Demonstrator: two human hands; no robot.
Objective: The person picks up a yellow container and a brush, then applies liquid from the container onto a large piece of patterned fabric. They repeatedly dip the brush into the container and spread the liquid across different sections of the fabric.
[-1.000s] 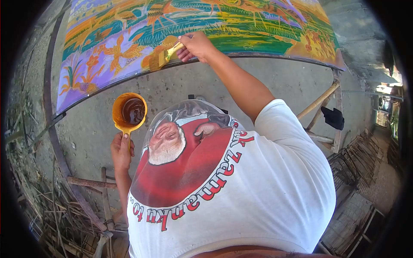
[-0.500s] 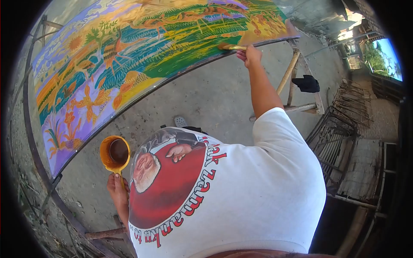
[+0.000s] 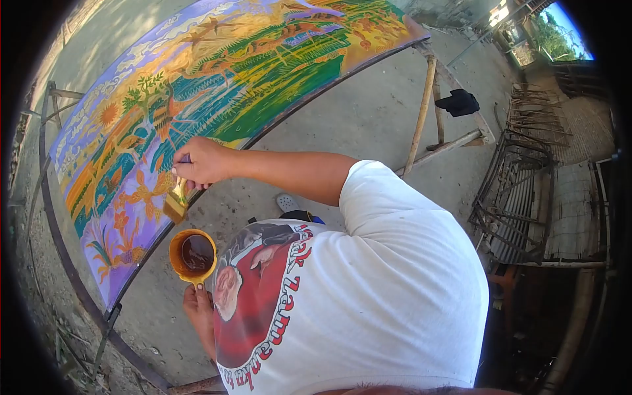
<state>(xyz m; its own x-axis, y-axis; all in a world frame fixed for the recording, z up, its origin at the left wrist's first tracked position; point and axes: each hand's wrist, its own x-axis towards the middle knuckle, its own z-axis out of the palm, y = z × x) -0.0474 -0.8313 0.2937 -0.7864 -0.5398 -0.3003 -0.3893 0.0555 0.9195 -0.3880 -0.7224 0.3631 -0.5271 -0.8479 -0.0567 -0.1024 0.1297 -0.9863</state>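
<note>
My right hand (image 3: 199, 162) grips a flat paintbrush (image 3: 176, 204) by its handle, bristles pointing down. The brush hangs over the near edge of a long painted cloth (image 3: 283, 108), just above a yellow dipper (image 3: 174, 259). In the dipper is dark brown liquid (image 3: 197, 253). My left hand (image 3: 199, 306) is closed round the dipper's handle, holding it level in front of my shirt. The cloth shows birds, flowers, a tree and green and teal bands, stretched flat along a frame.
Wooden poles (image 3: 421, 112) support the cloth's right end, with a black cloth (image 3: 457, 103) hanging there. A metal rack (image 3: 513, 197) and corrugated sheets (image 3: 510, 217) stand at the right. A clog-covered foot (image 3: 286, 203) rests on the concrete floor (image 3: 316, 131).
My right hand has brought the brush from the cloth's far right part leftward and back to above the dipper. My left hand still holds the dipper; the view has shifted slightly.
</note>
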